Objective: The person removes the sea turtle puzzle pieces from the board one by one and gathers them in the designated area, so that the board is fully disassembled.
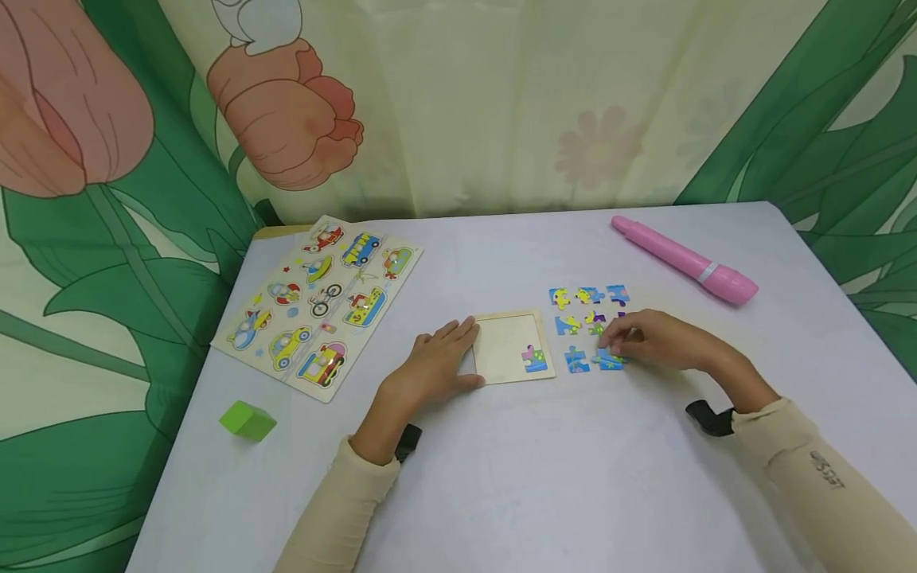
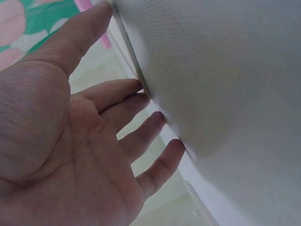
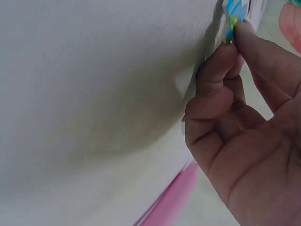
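Note:
A shallow wooden puzzle tray (image 1: 501, 348) lies mid-table, with one pink-and-blue puzzle piece (image 1: 534, 360) in its lower right corner. My left hand (image 1: 433, 368) rests at the tray's left side, fingers spread and nearly straight; in the left wrist view the thumb and fingertips (image 2: 175, 148) touch along an edge. To the right of the tray, several loose jigsaw pieces (image 1: 568, 325) lie in rows. My right hand (image 1: 655, 341) is at the lower right of these rows. Between thumb and index finger it pinches a blue puzzle piece (image 3: 233, 19) with yellow-green marks, tilted in the right wrist view.
A vehicle picture board (image 1: 304, 318) lies at the left, with a green block (image 1: 247, 420) in front of it. Toward the back right is a pink cylindrical object (image 1: 680, 256) with a pale band. A printed curtain (image 1: 466, 103) hangs behind the white table (image 1: 516, 477).

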Demonstrator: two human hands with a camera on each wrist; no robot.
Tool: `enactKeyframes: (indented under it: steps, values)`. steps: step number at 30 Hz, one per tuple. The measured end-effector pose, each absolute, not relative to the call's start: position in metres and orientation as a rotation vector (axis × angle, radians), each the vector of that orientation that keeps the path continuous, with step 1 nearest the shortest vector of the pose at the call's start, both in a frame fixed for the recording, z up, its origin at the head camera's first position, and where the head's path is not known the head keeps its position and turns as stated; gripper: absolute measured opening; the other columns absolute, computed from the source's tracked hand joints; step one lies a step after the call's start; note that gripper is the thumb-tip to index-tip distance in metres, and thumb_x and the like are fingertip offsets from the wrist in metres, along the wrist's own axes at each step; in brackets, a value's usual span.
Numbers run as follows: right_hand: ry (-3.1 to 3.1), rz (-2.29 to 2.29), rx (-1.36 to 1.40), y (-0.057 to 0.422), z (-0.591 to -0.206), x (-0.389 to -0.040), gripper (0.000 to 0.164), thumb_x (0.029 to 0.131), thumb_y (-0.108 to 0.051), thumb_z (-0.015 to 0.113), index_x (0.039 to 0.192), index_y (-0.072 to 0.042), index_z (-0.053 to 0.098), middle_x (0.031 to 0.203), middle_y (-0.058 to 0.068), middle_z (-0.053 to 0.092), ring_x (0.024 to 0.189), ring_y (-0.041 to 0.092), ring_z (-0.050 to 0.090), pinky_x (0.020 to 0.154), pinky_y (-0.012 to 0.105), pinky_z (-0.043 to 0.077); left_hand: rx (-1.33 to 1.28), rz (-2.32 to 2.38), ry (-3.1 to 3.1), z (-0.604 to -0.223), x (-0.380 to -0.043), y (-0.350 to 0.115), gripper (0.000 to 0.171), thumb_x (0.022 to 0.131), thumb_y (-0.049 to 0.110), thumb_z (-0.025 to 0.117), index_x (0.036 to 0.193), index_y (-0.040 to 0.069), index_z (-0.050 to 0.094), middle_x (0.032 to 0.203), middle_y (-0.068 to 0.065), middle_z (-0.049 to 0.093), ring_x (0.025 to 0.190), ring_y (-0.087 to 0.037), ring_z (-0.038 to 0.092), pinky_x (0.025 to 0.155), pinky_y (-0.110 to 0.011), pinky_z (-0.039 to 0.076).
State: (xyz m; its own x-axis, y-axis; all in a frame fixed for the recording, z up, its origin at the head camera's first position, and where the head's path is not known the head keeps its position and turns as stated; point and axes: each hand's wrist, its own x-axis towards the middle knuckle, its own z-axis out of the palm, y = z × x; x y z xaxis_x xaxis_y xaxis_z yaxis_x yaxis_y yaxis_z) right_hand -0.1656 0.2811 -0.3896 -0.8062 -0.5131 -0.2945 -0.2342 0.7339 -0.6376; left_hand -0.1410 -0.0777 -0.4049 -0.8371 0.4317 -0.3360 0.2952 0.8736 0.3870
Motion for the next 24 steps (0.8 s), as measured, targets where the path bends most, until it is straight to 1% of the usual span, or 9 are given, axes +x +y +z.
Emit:
enactKeyframes:
  steps: [3, 5, 12, 16, 20, 24]
  values:
    - [2.507, -0.803, -0.557, 0.277, -0.391, -0.164, 0.015, 0.098, -0.005, 0.068, 0.107, -0.014, 0.077, 0.110, 0.000, 0.070, 0.104, 0.024, 0.057, 0.087, 0.035, 0.050, 0.537, 0.451, 2.628, -0.405, -0.141, -0.078, 0.087, 0.094, 0.041, 0.075, 0.162, 0.009, 0.030, 0.170, -0.002, 0.021, 0.156, -0.025, 0.017, 0.118, -0.052, 0.023]
    - [2.527, -0.790, -0.546, 0.275, -0.392, -0.162, 0.015, 0.098, -0.006, 0.069, 0.107, -0.014, 0.077, 0.110, 0.000, 0.070, 0.102, 0.023, 0.057, 0.087, 0.036, 0.050, 0.540, 0.450, 2.627, -0.404, -0.141, -0.079, 0.087, 0.095, 0.041, 0.075, 0.162, 0.009, 0.030, 0.170, -0.002, 0.020, 0.156, -0.025, 0.017, 0.118, -0.052, 0.023]
    - [2.595, -0.771, -0.592, 0.272, -0.393, -0.160, 0.014, 0.096, -0.004, 0.071, 0.108, -0.011, 0.075, 0.108, -0.001, 0.070, 0.094, 0.019, 0.058, 0.081, 0.030, 0.051, 0.548, 0.451, 2.626, -0.402, -0.141, -0.079, 0.087, 0.095, 0.041, 0.075, 0.162, 0.009, 0.029, 0.170, -0.002, 0.021, 0.156, -0.025, 0.018, 0.119, -0.053, 0.022]
    - [2.604, -0.790, -0.610, 0.261, -0.390, -0.160, 0.015, 0.095, -0.004, 0.072, 0.110, -0.007, 0.074, 0.107, 0.000, 0.070, 0.091, 0.018, 0.058, 0.078, 0.028, 0.051, 0.549, 0.460, 2.632, -0.401, -0.140, -0.079, 0.087, 0.095, 0.040, 0.075, 0.162, 0.009, 0.030, 0.169, -0.002, 0.022, 0.155, -0.025, 0.018, 0.118, -0.053, 0.023]
    - [2.581, -0.815, -0.624, 0.239, -0.389, -0.157, 0.020, 0.096, -0.004, 0.071, 0.116, -0.005, 0.072, 0.108, 0.000, 0.069, 0.092, 0.018, 0.058, 0.078, 0.030, 0.051, 0.549, 0.467, 2.630, -0.402, -0.141, -0.079, 0.087, 0.095, 0.039, 0.075, 0.162, 0.009, 0.029, 0.169, -0.002, 0.021, 0.156, -0.025, 0.017, 0.118, -0.052, 0.022]
    - [2.577, -0.826, -0.726, 0.216, -0.393, -0.152, 0.029, 0.095, -0.006, 0.073, 0.124, -0.007, 0.071, 0.111, 0.001, 0.065, 0.089, 0.016, 0.055, 0.077, 0.030, 0.049, 0.550, 0.475, 2.622, -0.403, -0.141, -0.079, 0.087, 0.095, 0.039, 0.075, 0.162, 0.009, 0.029, 0.170, -0.002, 0.021, 0.156, -0.025, 0.017, 0.118, -0.052, 0.022]
